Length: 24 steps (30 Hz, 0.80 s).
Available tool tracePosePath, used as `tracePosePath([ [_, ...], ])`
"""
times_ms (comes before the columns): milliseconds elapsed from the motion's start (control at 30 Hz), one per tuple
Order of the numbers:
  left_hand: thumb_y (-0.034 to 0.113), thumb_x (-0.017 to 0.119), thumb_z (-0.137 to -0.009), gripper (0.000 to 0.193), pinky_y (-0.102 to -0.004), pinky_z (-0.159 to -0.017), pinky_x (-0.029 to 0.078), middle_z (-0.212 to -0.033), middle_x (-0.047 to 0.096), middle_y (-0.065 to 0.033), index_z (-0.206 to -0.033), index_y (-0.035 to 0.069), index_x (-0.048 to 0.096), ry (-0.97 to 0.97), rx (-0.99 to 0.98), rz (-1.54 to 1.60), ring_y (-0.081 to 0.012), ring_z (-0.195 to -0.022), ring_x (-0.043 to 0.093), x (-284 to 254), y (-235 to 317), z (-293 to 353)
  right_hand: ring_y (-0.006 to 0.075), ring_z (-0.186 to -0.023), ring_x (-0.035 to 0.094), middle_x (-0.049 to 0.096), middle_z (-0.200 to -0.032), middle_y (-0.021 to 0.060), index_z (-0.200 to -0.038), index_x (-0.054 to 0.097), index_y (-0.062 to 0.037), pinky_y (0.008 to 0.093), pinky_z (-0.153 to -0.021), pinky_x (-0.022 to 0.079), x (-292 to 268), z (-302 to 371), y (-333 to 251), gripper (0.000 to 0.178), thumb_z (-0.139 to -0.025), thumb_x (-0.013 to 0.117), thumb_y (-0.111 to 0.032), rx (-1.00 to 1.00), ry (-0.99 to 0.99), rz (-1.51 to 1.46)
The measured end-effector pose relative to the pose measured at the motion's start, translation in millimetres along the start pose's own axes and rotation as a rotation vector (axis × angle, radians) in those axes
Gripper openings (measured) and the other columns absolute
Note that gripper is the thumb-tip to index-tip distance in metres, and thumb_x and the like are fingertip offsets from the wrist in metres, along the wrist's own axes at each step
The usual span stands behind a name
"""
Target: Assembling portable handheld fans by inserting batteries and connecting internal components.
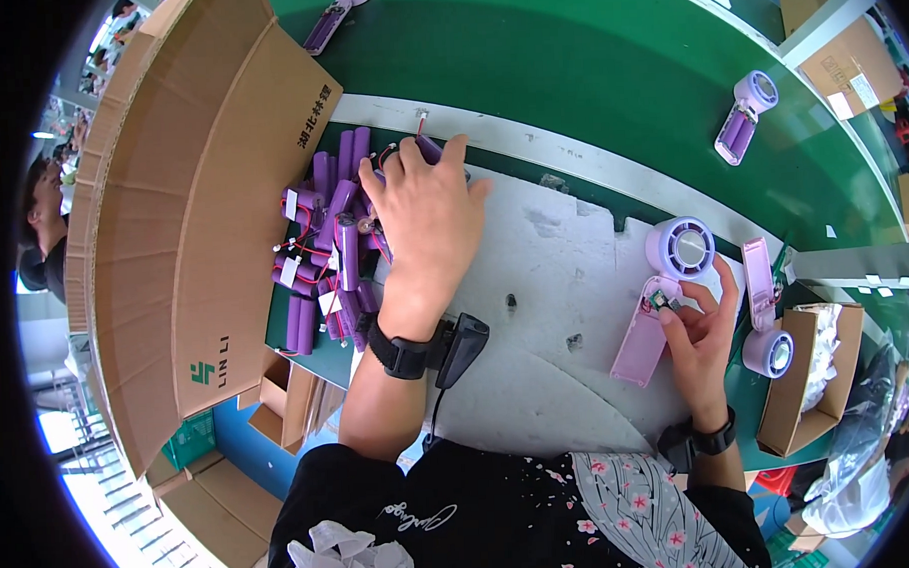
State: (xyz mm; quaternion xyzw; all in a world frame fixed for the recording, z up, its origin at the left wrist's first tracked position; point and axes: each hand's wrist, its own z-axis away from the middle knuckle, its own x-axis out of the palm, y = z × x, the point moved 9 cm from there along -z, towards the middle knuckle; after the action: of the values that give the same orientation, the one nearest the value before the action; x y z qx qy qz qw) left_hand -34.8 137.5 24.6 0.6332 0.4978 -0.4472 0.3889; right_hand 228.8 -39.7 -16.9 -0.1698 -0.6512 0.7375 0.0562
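Observation:
My left hand (pixel 427 210) reaches over the right side of a pile of purple battery packs (pixel 348 250), fingers spread. One purple battery (pixel 429 150) shows between its fingers, with a short wire rising from it. In my right hand (pixel 705 345) is a lilac handheld fan (pixel 639 343), its handle lying open on the grey board. The thumb is by a small green circuit board (pixel 659 300) inside the handle, and the fingers curl along the fan's right side. The round fan head (pixel 681 248) points away from me.
A tall cardboard box (pixel 241 201) walls off the left. Another opened fan (pixel 765 293) lies right of my right hand, beside a small carton (pixel 803 382) with white contents. Farther back, a fan (pixel 744 124) rests on the green surface (pixel 567 60). A grey board (pixel 537 351) covers the middle.

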Motion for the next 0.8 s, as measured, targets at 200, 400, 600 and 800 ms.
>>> tracePosePath([
  [200,0.025,0.078,-0.08,0.048,-0.0468,-0.106,0.039,-0.128,0.06,-0.0212,-0.125,0.014,0.064,-0.05,-0.018,0.364,-0.0374,-0.121,0.056,-15.1,6.4,-11.1,0.0109,-0.071,0.062,0.06,-0.116,0.0133,-0.148,0.028,-0.0062,0.0227,-0.06,0.05,-2.9,-1.8,-5.1,0.07,-0.088,0.064,0.002,0.018,0.058,0.085],
  [400,0.018,0.09,-0.064,0.076,-0.0414,-0.103,0.043,-0.138,0.054,-0.0186,-0.132,0.011,0.056,-0.041,0.644,1.067,-0.0366,-0.128,0.051,-77.5,105.2,31.3,0.0125,-0.068,0.061,0.061,-0.103,0.0096,-0.139,0.042,0.0002,0.0252,-0.06,0.051,-20.7,15.9,-2.5,0.051,-0.093,0.062,-0.007,-0.287,-0.034,-0.117],
  [600,0.011,0.088,-0.062,0.072,-0.0389,-0.097,0.047,-0.142,0.048,-0.0151,-0.128,0.012,0.059,-0.243,0.733,1.12,-0.0331,-0.125,0.052,-67.3,140.6,72.2,0.0101,-0.062,0.054,0.059,-0.086,0.0052,-0.118,0.053,0.0014,0.0243,-0.055,0.043,-4.9,11.6,-11.8,0.027,-0.097,0.06,-0.013,-0.014,0.021,-0.513],
  [800,-0.001,0.08,-0.068,0.05,-0.0347,-0.084,0.052,-0.123,0.053,-0.011,-0.116,0.008,0.066,-0.426,0.631,1.124,-0.0266,-0.11,0.059,-21.2,149.3,70.2,0.0112,-0.068,0.054,0.059,-0.088,0.0053,-0.112,0.058,0.0008,0.0239,-0.058,0.042,-13.0,3.4,-7.3,0.026,-0.089,0.068,-0.006,0.069,0.071,-0.15],
])
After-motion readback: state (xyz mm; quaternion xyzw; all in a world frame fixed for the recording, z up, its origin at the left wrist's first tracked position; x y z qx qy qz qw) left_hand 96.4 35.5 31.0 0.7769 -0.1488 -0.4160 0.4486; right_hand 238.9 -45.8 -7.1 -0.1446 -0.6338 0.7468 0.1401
